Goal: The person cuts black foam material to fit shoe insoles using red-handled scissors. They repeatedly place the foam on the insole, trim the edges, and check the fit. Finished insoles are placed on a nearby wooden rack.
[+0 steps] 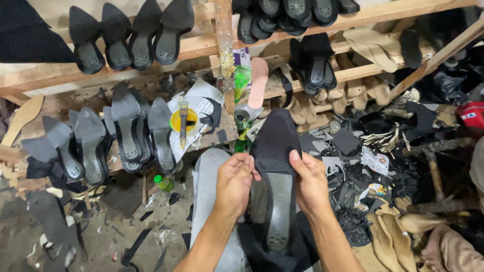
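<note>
Both your left hand [234, 182] and right hand [311, 182] grip the black shoe upper [275, 151] sole-up, pressing its edges over the last; you need firm, even thumb pressure next.

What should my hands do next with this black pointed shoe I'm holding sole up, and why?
Probably press the black fabric down along the edges of the black pointed shoe. The left hand and right hand grip it at both sides, thumbs on the sole's rim, where the covering meets the grey sole.

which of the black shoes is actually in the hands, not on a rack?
The black pointed shoe at centre, sole up, toe pointing away, gripped by left hand and right hand. All others sit on wooden racks.
</note>
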Demonstrator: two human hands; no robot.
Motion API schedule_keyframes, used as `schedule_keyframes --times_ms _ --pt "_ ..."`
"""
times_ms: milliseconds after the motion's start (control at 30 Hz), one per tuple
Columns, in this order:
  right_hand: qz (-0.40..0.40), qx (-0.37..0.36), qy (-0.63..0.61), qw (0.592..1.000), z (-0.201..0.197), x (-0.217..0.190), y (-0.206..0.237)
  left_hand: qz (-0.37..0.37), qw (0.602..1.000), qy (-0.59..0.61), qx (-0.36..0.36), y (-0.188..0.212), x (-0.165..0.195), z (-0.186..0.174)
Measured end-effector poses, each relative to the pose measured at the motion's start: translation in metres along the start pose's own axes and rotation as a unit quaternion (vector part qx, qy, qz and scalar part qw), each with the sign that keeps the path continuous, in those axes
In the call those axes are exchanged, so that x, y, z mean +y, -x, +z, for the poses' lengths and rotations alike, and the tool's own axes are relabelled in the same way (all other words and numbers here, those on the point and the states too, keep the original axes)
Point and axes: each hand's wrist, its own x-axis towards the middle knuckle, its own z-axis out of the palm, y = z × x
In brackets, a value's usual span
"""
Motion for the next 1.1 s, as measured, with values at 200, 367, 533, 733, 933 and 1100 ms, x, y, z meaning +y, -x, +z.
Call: schedule_keyframes --times_ms 200,367,533,733,933,1100 --pt "-0.037 0.007 0.094 0.995 0.002 0.001 0.008 -0.02 0.991 -0.128 -0.018 -0.008 0.027 -0.005" --pt "0.004 -0.008 0.122 0.992 0.007 0.007 0.014 0.084 0.965 -0.247 -0.008 -0.015 0.031 -0.004" --pt "0.025 -0.027 0.138 0.99 0.004 0.008 0.014 -0.039 0.999 -0.03 0.008 -0.01 0.024 -0.012" --pt "0.019 -0.036 0.181 0.983 0.003 0.007 0.017 0.023 0.981 -0.192 0.026 -0.019 0.034 -0.008" --pt "0.016 -0.017 0.271 0.962 0.015 0.006 0.013 -0.034 0.966 -0.255 -0.036 -0.002 0.048 0.004" --pt "0.083 -0.086 0.18 0.977 0.002 -0.004 0.028 0.113 0.95 -0.29 -0.002 -0.011 0.052 0.004"
